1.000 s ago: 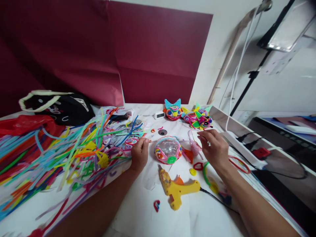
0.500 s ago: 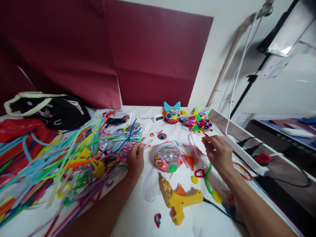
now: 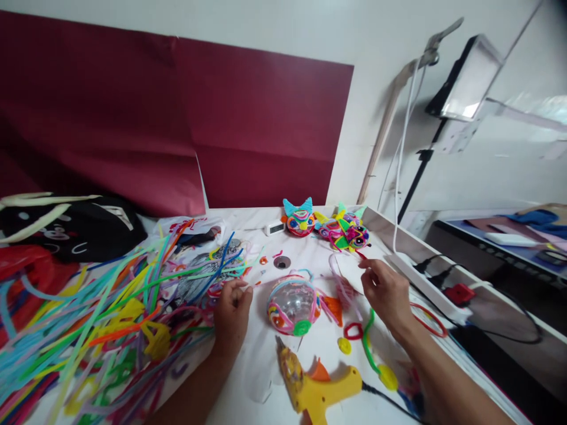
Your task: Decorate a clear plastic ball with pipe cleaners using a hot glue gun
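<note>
My right hand (image 3: pixel 387 294) is closed in a pinch, and a short red pipe cleaner (image 3: pixel 361 255) sticks out past its fingertips. On the left, beside the pile of pipe cleaners, my left hand (image 3: pixel 233 313) has thumb and fingers pressed together; whatever they hold is too small to make out. Between the hands rests a clear plastic ball (image 3: pixel 295 304) decorated with coloured pipe cleaners, with a green coil facing me and orange fins at its right. Nearer to me lies a yellow hot glue gun (image 3: pixel 325 389), its nozzle toward the ball.
Loose pipe cleaners (image 3: pixel 119 307) cover the left side. Two finished-looking colourful figures, one blue-eared (image 3: pixel 299 218) and one multicoloured (image 3: pixel 345 230), stand at the back by a small white digital display (image 3: pixel 274 228). A power strip (image 3: pixel 432 289) runs along the right edge.
The camera view has tilted up and shifted right, so the scene sits lower and further left. Both hands stay pinched on either side of the ball, with little movement of their own.
</note>
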The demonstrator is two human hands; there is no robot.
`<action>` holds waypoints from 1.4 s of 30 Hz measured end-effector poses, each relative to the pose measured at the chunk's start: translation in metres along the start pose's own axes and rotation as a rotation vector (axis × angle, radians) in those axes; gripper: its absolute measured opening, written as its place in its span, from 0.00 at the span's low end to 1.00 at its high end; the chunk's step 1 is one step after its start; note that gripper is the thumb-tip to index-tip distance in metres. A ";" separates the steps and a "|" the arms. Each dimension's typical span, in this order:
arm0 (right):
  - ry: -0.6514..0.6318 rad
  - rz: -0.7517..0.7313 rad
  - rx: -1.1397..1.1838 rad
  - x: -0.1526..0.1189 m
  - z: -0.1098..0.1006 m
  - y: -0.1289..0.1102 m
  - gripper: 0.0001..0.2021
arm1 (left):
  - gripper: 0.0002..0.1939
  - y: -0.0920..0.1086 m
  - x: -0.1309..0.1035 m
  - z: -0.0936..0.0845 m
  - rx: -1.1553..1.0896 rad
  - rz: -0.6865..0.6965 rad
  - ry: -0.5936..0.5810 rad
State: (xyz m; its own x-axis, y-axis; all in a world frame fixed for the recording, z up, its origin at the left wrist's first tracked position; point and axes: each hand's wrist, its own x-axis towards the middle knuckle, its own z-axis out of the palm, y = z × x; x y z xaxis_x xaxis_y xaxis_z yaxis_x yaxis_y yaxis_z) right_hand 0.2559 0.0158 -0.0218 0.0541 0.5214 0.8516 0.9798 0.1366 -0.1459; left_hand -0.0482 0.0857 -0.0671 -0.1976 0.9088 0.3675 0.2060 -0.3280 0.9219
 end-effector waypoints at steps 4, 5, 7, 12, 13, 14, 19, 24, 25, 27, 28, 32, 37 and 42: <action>-0.004 -0.001 0.006 -0.003 0.003 0.002 0.09 | 0.14 -0.001 -0.001 -0.001 0.018 0.002 0.016; -0.008 -0.003 0.009 -0.004 0.003 0.002 0.09 | 0.14 -0.002 -0.001 -0.001 0.029 0.000 0.017; -0.018 -0.009 0.015 -0.005 0.004 0.001 0.09 | 0.15 -0.003 -0.002 -0.001 0.053 0.000 0.020; -0.037 -0.039 0.042 -0.007 0.006 -0.001 0.09 | 0.16 -0.005 -0.001 -0.003 0.115 0.022 0.040; -0.042 -0.044 0.049 -0.007 0.007 0.000 0.09 | 0.16 -0.005 -0.001 -0.003 0.129 0.035 0.036; -0.049 -0.047 0.055 -0.008 0.008 0.000 0.09 | 0.17 -0.006 -0.001 -0.003 0.142 0.051 0.030; -0.061 -0.045 0.075 -0.010 0.008 0.003 0.09 | 0.17 -0.005 0.000 -0.004 0.163 0.076 0.016; -0.096 -0.046 0.089 -0.011 0.006 0.001 0.08 | 0.18 -0.003 -0.001 -0.003 0.144 0.041 0.004; -0.107 -0.051 0.090 -0.012 0.006 0.000 0.08 | 0.18 -0.002 -0.001 -0.003 0.138 0.031 0.002; -0.128 -0.062 0.090 -0.013 0.006 0.000 0.08 | 0.17 -0.002 -0.001 -0.003 0.138 0.013 -0.003; -0.136 -0.067 0.090 -0.013 0.006 -0.001 0.08 | 0.17 -0.003 -0.001 -0.003 0.144 0.011 -0.004; -0.158 -0.081 0.088 -0.014 0.008 0.000 0.07 | 0.17 -0.004 0.000 -0.003 0.163 0.034 -0.009; -0.180 -0.079 0.093 -0.016 0.013 0.004 0.08 | 0.17 -0.005 0.000 -0.002 0.166 0.011 -0.028; -0.178 -0.051 0.116 -0.019 0.018 0.008 0.10 | 0.17 -0.002 -0.001 -0.002 0.157 0.000 -0.031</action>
State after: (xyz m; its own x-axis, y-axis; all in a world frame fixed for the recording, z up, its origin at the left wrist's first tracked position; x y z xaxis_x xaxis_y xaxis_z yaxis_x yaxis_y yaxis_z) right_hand 0.2590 0.0219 -0.0481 -0.0398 0.6502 0.7588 0.9512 0.2572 -0.1706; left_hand -0.0508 0.0846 -0.0695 -0.1685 0.9170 0.3617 0.3539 -0.2861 0.8904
